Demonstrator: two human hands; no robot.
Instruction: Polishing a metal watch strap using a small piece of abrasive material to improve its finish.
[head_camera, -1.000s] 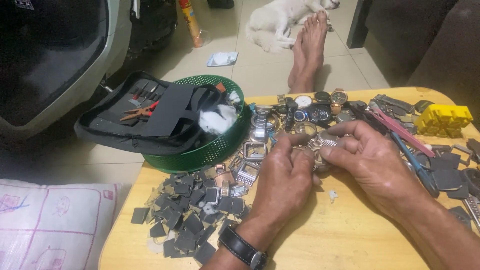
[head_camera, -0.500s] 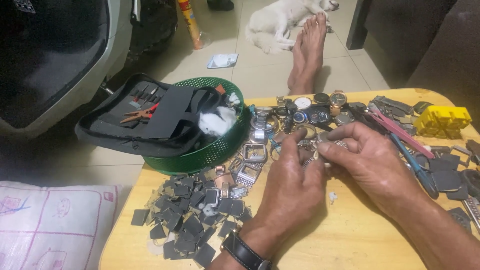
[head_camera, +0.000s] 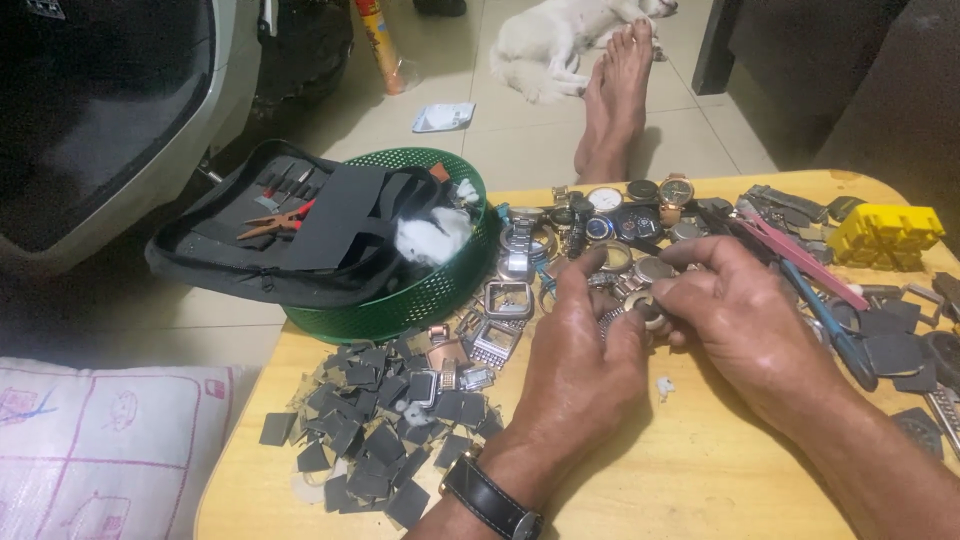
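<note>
A low wooden table (head_camera: 700, 490) carries a green basket (head_camera: 420, 300), a heap of dark square pieces (head_camera: 380, 440) and loose watches (head_camera: 600, 215). Over its middle, the left hand (head_camera: 580, 375) and right hand (head_camera: 745, 320) meet, fingertips pinching a small metal watch part (head_camera: 640, 305) between them.

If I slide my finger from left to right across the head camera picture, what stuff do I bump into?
White pillow → pile of small dark squares → green basket → left hand → right hand → yellow block.
</note>
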